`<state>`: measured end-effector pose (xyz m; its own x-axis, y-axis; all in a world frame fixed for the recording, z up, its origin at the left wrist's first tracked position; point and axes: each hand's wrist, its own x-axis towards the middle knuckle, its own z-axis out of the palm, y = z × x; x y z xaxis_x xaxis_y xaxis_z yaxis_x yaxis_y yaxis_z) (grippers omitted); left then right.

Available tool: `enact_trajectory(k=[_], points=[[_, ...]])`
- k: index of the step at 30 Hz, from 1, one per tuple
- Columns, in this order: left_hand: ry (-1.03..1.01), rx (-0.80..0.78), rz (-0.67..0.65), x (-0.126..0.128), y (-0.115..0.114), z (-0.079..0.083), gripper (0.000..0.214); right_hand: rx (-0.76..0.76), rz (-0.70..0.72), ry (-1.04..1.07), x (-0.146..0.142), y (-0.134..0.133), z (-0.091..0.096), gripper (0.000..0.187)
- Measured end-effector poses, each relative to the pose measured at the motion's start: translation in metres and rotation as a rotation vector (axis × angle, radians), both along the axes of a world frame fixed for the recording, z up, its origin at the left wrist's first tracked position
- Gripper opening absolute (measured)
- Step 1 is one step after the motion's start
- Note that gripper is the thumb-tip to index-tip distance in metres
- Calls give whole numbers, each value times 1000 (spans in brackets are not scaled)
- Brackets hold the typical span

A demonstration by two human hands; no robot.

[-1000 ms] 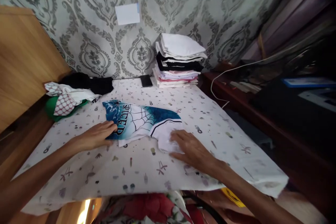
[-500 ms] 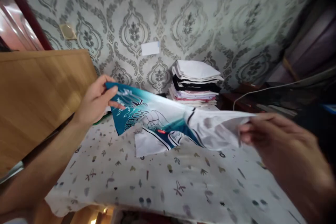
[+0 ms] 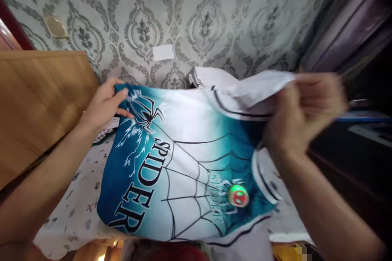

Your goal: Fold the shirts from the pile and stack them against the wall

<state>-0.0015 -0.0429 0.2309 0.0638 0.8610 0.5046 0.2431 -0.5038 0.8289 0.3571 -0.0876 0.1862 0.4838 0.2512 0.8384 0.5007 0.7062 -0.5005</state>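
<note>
A teal and white T-shirt (image 3: 190,130) with black web lines, a spider and the word SPIDER is stretched sideways between my hands above the table. My left hand (image 3: 105,104) pinches its teal bottom hem at the far left corner. On the other side my right hand (image 3: 306,106) grips the white sleeve, which is raised and folded over itself; its fingertips are partly blurred. A round red and green badge print (image 3: 238,195) shows near the collar at the right. The shirt's front hangs down toward me and hides most of the table.
Behind the shirt, a folded clothes stack (image 3: 211,76) stands against the patterned wall, mostly hidden. A wooden panel (image 3: 45,110) rises at the left. The table's printed cloth (image 3: 70,200) shows at the left edge. Dark items lie at the right.
The shirt has gone from narrow and bunched to spread open, its front dropping toward me. My right hand has lifted and turned with the sleeve. The camera view has shifted slightly.
</note>
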Motion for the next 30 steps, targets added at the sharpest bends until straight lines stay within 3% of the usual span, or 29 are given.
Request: enact_trajectory(k=[2,6,9,11,16,18,21,26,30], points=[[14,-208,6,-8,27,-40,23,-57,-19,-57,-13,34,-30,26],[179,-545,170,-25,68,-124,18,-487,208,-286,-16,87,-114,39],[491,-578,286,-41,84,-170,17,-671,221,-413,-9,103,-164,50],[644,-536,272,-53,89,-188,21,-788,173,-493,1,102,-183,49],[821,-455,229,-66,101,-205,35,-1191,-59,-632,19,102,-194,46],[884,-437,243,-61,108,-210,40,-1319,-126,-658,16,115,-189,47],[995,-357,238,-49,114,-216,41,-1439,-116,-664,3,143,-180,43],[1097,-261,166,-37,108,-215,22,-1370,-23,-685,-10,175,-172,11],[959,-94,290,-38,105,-195,23,-1194,-35,-645,-6,187,-164,19]])
